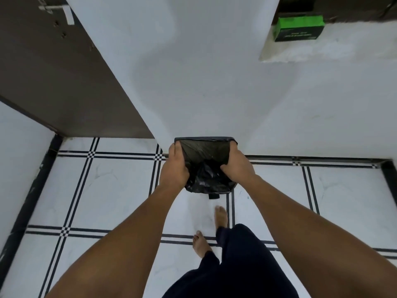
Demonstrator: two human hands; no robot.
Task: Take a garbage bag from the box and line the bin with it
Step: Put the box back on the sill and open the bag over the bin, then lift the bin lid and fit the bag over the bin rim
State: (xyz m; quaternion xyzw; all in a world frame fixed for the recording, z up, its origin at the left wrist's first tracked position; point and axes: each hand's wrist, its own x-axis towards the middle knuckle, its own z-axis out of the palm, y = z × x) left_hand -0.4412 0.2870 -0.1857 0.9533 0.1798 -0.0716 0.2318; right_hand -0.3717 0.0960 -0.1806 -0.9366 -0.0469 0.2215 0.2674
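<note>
A black garbage bag (205,154) lies open inside the small bin (213,196), which stands on the floor against the white wall. The bag's far edge is folded over the bin's back rim. My left hand (175,166) grips the bag at the bin's left side. At the right side, my right hand (237,163) holds the bag with its thumb inside. Crumpled bag plastic bunches at the near edge between my hands. Only the bin's foot pedal shows below the bag. The green bag box (298,29) sits on a ledge at the top right.
The floor (120,190) is white tile with black lines. A brown door (53,72) stands to the left of the wall corner. My bare feet (221,216) are just in front of the bin.
</note>
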